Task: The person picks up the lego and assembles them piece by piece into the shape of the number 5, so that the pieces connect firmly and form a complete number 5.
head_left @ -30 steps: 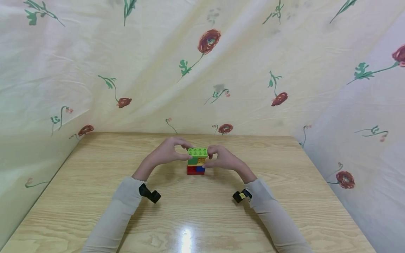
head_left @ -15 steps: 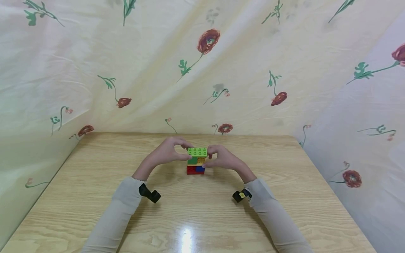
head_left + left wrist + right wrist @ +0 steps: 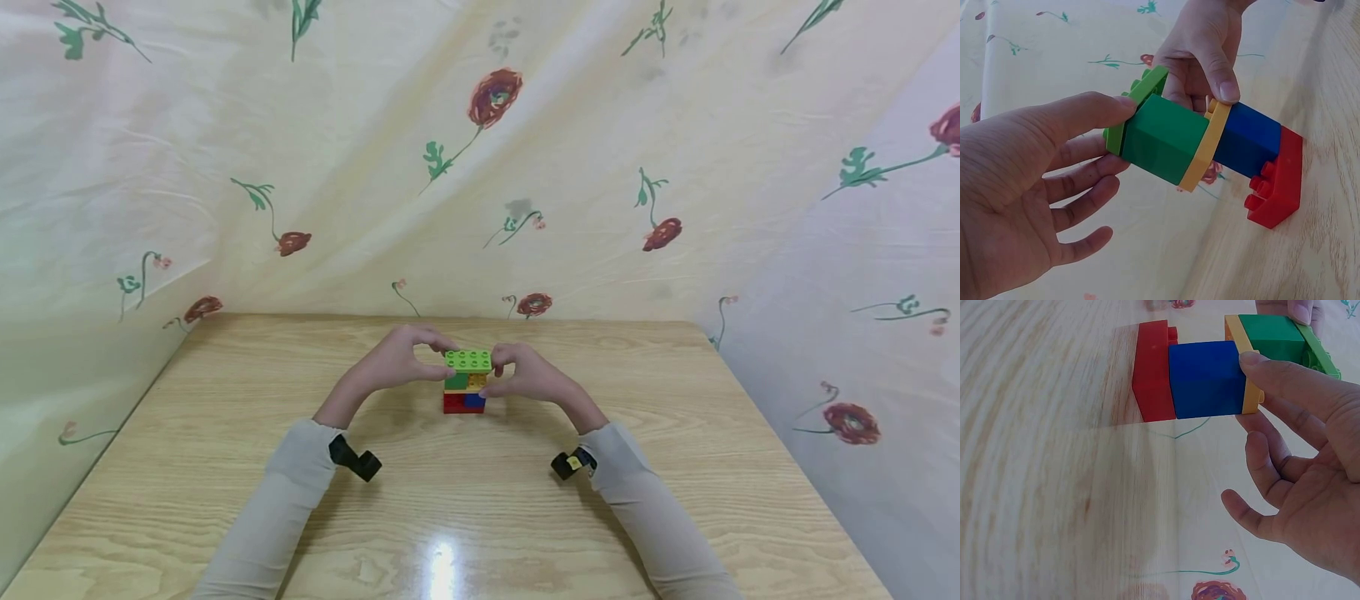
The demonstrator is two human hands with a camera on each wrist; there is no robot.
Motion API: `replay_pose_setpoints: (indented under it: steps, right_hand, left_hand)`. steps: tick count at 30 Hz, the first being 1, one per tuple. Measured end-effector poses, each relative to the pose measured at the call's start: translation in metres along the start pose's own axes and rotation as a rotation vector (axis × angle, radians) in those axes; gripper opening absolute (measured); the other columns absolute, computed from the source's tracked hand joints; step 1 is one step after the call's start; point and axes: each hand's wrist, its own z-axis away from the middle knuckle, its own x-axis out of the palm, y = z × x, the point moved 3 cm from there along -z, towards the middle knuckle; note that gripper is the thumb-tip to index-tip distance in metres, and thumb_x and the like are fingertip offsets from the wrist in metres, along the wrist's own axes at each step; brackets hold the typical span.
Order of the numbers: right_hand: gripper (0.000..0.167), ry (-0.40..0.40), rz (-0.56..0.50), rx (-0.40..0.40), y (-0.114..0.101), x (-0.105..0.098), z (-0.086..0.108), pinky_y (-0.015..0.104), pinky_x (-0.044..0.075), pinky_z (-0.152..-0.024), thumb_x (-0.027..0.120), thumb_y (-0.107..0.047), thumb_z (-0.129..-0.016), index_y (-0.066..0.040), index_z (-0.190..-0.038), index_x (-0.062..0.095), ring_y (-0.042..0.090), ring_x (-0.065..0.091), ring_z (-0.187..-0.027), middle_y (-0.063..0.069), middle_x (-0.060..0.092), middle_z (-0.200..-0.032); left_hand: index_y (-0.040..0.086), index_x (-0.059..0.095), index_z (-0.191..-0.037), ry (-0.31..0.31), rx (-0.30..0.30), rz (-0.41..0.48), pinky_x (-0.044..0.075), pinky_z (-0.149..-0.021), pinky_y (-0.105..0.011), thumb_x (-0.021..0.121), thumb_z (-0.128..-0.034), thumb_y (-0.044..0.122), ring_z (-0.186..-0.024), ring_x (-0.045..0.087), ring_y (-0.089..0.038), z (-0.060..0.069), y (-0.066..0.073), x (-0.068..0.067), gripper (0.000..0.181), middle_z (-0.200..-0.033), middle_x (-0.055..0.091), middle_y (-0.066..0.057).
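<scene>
A stack of toy building bricks stands upright on the table. At its base lies a red brick (image 3: 1285, 181), with a blue brick (image 3: 1207, 381) on its right part. Above it comes a thin yellow plate (image 3: 1205, 150), then a dark green brick (image 3: 1163, 140) on the left part. A light green studded plate (image 3: 468, 361) tops the stack. My left hand (image 3: 397, 360) pinches this top plate between thumb and fingers. With thumb and fingers, my right hand (image 3: 529, 375) grips the yellow plate at its right end; its other fingers are partly curled beside it.
The wooden table (image 3: 465, 492) extends on all sides of the stack. A flowered cloth (image 3: 360, 167) hangs behind it and at both sides. A black band with a small camera sits on each wrist.
</scene>
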Motion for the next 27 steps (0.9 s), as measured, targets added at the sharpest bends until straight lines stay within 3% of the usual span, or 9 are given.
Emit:
replay_pose_setpoints:
  steps: [12, 18, 27]
  right_hand:
    - [0.012, -0.012, -0.009, 0.02, 0.0018, -0.0009, -0.0017, 0.041, 0.04, -0.08, 0.083, -0.013, -0.085, -0.009, -0.088, 0.072, 0.035, 0.053, -0.092, 0.015, 0.063, -0.094]
    - [0.011, -0.011, -0.009, 0.027, 0.0029, -0.0006, -0.0016, 0.041, 0.04, -0.08, 0.083, -0.012, -0.085, -0.009, -0.089, 0.073, 0.033, 0.053, -0.092, 0.012, 0.063, -0.095]
    - [0.012, -0.01, -0.025, 0.034, 0.0023, -0.0007, -0.0021, 0.042, 0.04, -0.08, 0.084, -0.012, -0.084, -0.01, -0.091, 0.075, 0.03, 0.052, -0.092, 0.011, 0.063, -0.094]
  left_hand:
    - [0.012, 0.075, -0.12, 0.0, -0.017, -0.006, 0.048, -0.101, -0.058, 0.083, -0.0862, 0.023, -0.117, 0.062, -0.036, 0.0006, 0.0004, -0.0008, 0.036, -0.12, 0.071, -0.008]
    - [0.011, 0.075, -0.12, 0.007, -0.02, -0.015, 0.049, -0.1, -0.057, 0.084, -0.0857, 0.023, -0.113, 0.063, -0.028, 0.0004, 0.0002, -0.0003, 0.037, -0.119, 0.071, -0.007]
    - [0.01, 0.076, -0.119, 0.007, -0.01, -0.002, 0.05, -0.098, -0.057, 0.083, -0.086, 0.021, -0.117, 0.061, -0.038, -0.0004, 0.0003, 0.0004, 0.036, -0.12, 0.071, -0.009]
